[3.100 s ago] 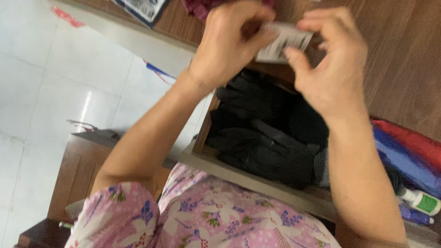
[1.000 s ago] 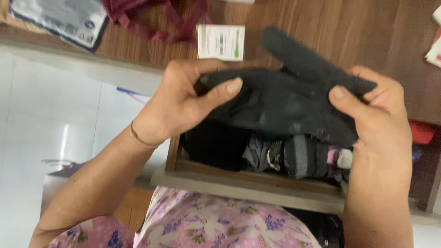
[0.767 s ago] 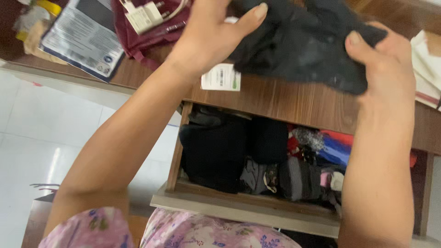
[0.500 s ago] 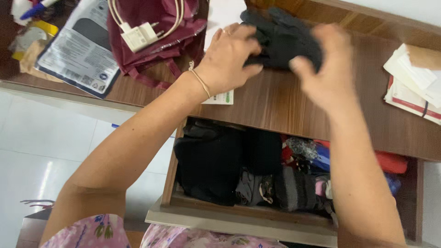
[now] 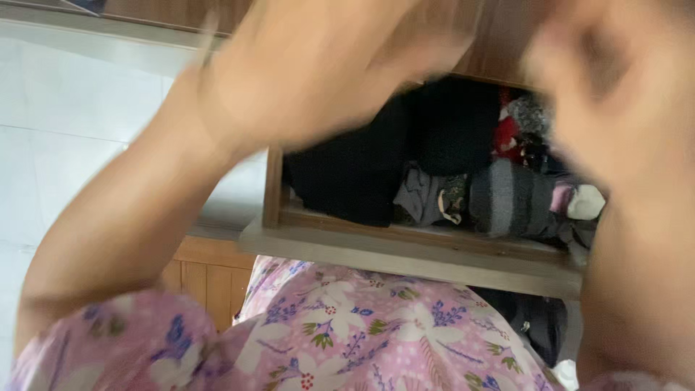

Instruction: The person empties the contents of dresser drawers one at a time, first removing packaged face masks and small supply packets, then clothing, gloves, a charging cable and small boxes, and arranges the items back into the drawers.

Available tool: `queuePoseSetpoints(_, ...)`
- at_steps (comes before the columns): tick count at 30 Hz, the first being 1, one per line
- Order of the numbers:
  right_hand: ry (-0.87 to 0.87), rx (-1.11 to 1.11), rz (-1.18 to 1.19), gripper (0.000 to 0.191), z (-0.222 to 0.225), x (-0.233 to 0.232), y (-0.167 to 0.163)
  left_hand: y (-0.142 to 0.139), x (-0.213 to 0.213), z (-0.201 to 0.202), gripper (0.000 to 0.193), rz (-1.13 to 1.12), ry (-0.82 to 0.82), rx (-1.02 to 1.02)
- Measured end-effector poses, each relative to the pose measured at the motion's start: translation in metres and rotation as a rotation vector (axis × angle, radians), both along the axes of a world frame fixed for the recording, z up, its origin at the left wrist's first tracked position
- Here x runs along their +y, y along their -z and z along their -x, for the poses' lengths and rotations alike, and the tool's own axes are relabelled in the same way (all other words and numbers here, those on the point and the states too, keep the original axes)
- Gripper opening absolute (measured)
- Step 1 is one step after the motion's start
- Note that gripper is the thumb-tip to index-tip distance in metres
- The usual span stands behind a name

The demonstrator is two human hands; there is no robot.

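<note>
Below both of your hands, in the head view, the open wooden drawer (image 5: pixel 405 250) projects toward your body, its front rail crossing the frame just above your floral pink garment (image 5: pixel 347 333).

Left hand (image 5: pixel 318 65): raised above the left half of the drawer and heavily blurred. You cannot tell from this view whether it is clenched, released, or grasping anything; no item shows clearly in it.

Right hand (image 5: pixel 615 80): raised above the right end of the drawer, equally blurred. Its state also cannot be determined, and nothing is visibly held in it.

Drawer contents, by position under your hands:
- Directly beneath the left hand: a mass of black fabric (image 5: pixel 355 174) filling the left compartment area.
- Between the two hands, lower down: a grey bundled piece (image 5: pixel 427 199), touching a grey striped roll (image 5: pixel 507 199).
- Beneath the right hand: red and dark items (image 5: pixel 510 134) toward the back, and a pale rolled piece (image 5: pixel 585 203) at the right end.

Behind your hands, a strip of the wooden counter (image 5: pixel 499 36) edge is visible; whatever lies on it is out of frame.

Progress, as a judgement: the drawer stands open and remains well filled, both hands are above it and not inside it, so the handling of the clothing appears mid-course, with most items left in place.
</note>
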State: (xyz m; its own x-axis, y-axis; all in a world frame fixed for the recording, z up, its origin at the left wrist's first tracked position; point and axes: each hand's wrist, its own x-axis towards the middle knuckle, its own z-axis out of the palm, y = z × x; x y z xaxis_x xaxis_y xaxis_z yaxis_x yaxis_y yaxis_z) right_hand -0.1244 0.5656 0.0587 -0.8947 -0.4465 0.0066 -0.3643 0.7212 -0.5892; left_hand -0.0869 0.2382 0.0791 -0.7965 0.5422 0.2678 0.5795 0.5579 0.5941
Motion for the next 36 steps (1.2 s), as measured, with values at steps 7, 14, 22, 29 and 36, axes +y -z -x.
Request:
queuePoseSetpoints(7, -0.166, 0.161, -0.021, 0.058, -0.061, -0.039, 0.005, 0.024, 0.025, -0.065, 0.070, 0.341, -0.277, 0.214)
queuePoseSetpoints(14, -0.103, -0.014, 0.012, 0.061, -0.051, -0.038, 0.006, 0.043, 0.009, -0.079, 0.037, 0.115, -0.272, 0.008)
queuePoseSetpoints(22, -0.451, 0.109, 0.219, 0.052, -0.057, -0.054, 0.005, 0.026, 0.018, -0.093, 0.027, -0.219, -0.071, 0.057)
queuePoseSetpoints(29, -0.083, -0.433, 0.700, 0.026, -0.045, -0.023, -0.008, 0.003, 0.019, -0.063, 0.036, -0.384, -0.248, -0.172)
queuePoseSetpoints(36, 0.087, -0.379, 1.249, 0.033, 0.013, -0.012, -0.048, -0.015, 0.020, 0.025, 0.022, -0.646, -0.174, -0.259)
